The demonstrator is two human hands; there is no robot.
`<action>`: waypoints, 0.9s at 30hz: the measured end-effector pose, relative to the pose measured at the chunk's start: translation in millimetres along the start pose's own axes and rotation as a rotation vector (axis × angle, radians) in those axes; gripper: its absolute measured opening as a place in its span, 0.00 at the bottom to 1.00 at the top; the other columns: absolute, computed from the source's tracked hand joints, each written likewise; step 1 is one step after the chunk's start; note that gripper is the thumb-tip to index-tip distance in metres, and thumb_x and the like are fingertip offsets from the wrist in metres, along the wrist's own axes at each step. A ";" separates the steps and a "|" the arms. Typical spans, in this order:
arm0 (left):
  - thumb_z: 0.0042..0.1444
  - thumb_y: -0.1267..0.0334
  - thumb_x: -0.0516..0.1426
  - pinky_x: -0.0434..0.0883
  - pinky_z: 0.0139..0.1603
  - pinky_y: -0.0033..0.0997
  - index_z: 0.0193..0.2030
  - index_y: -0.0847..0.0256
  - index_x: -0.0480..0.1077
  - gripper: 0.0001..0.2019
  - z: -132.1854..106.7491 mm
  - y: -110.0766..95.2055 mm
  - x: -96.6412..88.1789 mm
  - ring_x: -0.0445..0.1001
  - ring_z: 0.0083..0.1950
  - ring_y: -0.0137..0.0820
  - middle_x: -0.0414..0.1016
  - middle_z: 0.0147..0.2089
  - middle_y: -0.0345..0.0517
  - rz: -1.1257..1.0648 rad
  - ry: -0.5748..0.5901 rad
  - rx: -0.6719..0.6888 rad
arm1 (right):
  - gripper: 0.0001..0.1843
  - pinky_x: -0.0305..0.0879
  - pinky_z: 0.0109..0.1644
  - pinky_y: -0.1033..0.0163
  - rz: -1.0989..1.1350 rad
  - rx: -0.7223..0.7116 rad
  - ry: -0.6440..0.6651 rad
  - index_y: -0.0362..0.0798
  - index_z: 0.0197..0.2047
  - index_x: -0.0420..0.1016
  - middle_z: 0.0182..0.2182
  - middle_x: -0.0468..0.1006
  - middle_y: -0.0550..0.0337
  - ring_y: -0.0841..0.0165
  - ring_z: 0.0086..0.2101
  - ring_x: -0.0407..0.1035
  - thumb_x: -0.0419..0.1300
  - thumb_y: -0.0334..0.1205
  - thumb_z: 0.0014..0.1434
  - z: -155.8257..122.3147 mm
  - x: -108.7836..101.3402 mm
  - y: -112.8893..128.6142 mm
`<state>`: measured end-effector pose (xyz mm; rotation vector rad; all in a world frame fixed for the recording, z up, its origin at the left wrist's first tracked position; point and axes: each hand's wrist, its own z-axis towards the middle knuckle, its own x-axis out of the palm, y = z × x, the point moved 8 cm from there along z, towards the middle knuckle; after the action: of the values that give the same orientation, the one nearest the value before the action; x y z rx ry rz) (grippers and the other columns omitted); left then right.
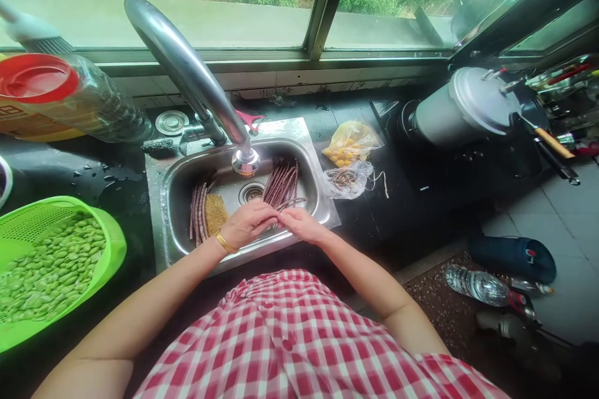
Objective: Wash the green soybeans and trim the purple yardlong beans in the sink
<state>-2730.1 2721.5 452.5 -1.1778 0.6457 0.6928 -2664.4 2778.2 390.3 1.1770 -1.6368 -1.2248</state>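
Note:
Over the front rim of a steel sink [168, 212], my left hand [248, 224] and my right hand [302, 224] meet, both pinched on a purple long bean [292, 202] that trails back into the basin. A bundle of purple long beans [282, 182] lies right of the drain. A smaller bunch [197, 211] rests at the left beside a yellow scouring pad [216, 213]. The curved tap [187, 68] ends just above the drain. A gold bangle circles my left wrist.
A green colander [110, 243] of shelled green beans sits at the left. An oil bottle [70, 100] with a red cap lies behind it. Two plastic bags [350, 143] are right of the sink, a pressure cooker [463, 106] beyond. Bottles [482, 287] lie on the floor.

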 end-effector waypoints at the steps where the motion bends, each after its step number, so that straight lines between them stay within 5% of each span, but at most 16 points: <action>1: 0.59 0.63 0.52 0.64 0.39 0.29 0.38 0.62 0.73 0.09 -0.6 3.5 -2.1 0.68 0.35 0.29 0.75 0.32 0.46 -0.062 -0.065 -0.073 | 0.23 0.44 0.21 0.68 0.075 -0.006 -0.025 0.44 0.22 0.66 0.14 0.55 0.69 0.77 0.17 0.48 0.52 0.57 0.54 1.1 -0.1 -1.0; 8: 0.48 0.58 0.61 0.65 0.26 0.24 0.34 0.64 0.76 0.11 -21.7 43.5 12.5 0.67 0.24 0.24 0.73 0.25 0.42 -0.876 -0.506 -0.679 | 0.20 0.38 0.17 0.69 0.470 -0.010 -0.068 0.45 0.25 0.66 0.14 0.54 0.71 0.80 0.14 0.43 0.56 0.55 0.51 13.8 12.2 3.0; 13: 0.48 0.63 0.62 0.62 0.20 0.16 0.32 0.65 0.74 0.07 -38.9 79.6 -0.9 0.68 0.23 0.20 0.74 0.26 0.42 -1.427 -0.881 -0.912 | 0.14 0.39 0.16 0.71 0.530 0.067 -0.073 0.44 0.22 0.68 0.14 0.59 0.68 0.80 0.14 0.47 0.57 0.47 0.49 6.8 5.4 -0.4; 17: 0.56 0.67 0.55 0.64 0.21 0.16 0.31 0.65 0.72 0.07 -59.7 103.8 -12.3 0.68 0.23 0.19 0.73 0.25 0.41 -1.556 -1.014 -1.042 | 0.09 0.41 0.16 0.72 0.669 0.110 -0.083 0.44 0.29 0.71 0.19 0.67 0.63 0.78 0.16 0.53 0.56 0.42 0.48 -6.0 0.0 -19.7; 20: 0.57 0.67 0.53 0.67 0.25 0.19 0.33 0.66 0.72 0.07 -78.9 120.8 -20.9 0.69 0.24 0.20 0.72 0.25 0.42 -1.450 -1.016 -1.085 | 0.11 0.42 0.15 0.73 0.730 0.137 -0.146 0.45 0.31 0.70 0.23 0.68 0.62 0.78 0.18 0.54 0.57 0.44 0.49 -8.7 -8.3 -32.9; 22: 0.56 0.64 0.54 0.67 0.28 0.21 0.34 0.65 0.72 0.08 -99.6 136.3 -39.1 0.70 0.26 0.22 0.73 0.27 0.42 -1.112 -0.966 -1.143 | 0.11 0.41 0.15 0.73 0.718 0.148 -0.295 0.45 0.30 0.69 0.23 0.67 0.63 0.79 0.17 0.53 0.58 0.45 0.50 -8.7 -31.5 -39.7; 24: 0.54 0.62 0.55 0.67 0.30 0.26 0.35 0.63 0.72 0.08 -122.8 154.5 -66.1 0.70 0.28 0.26 0.73 0.28 0.42 -0.622 -0.849 -1.202 | 0.10 0.41 0.15 0.73 0.658 0.093 -0.530 0.46 0.31 0.67 0.23 0.65 0.65 0.79 0.17 0.51 0.58 0.45 0.50 -11.6 -75.5 -41.8; 26: 0.47 0.64 0.60 0.67 0.37 0.35 0.33 0.63 0.73 0.07 -145.6 182.4 -77.8 0.71 0.34 0.35 0.73 0.27 0.44 -0.444 -0.760 -1.252 | 0.10 0.43 0.16 0.72 0.514 -0.016 -0.819 0.47 0.33 0.65 0.23 0.64 0.66 0.79 0.17 0.51 0.55 0.45 0.51 -22.3 -133.7 -39.9; 27: 0.45 0.62 0.60 0.67 0.41 0.39 0.30 0.61 0.73 0.06 -152.3 197.5 -82.8 0.71 0.37 0.39 0.72 0.27 0.45 -0.203 -0.603 -1.269 | 0.10 0.45 0.17 0.72 0.408 -0.065 -0.967 0.48 0.33 0.65 0.23 0.64 0.66 0.78 0.18 0.52 0.54 0.45 0.52 -30.8 -162.9 -38.7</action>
<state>-2948.3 2608.7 359.3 -1.9925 -0.5487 1.2668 -2580.8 2921.7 352.9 0.1180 -2.3253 -1.6559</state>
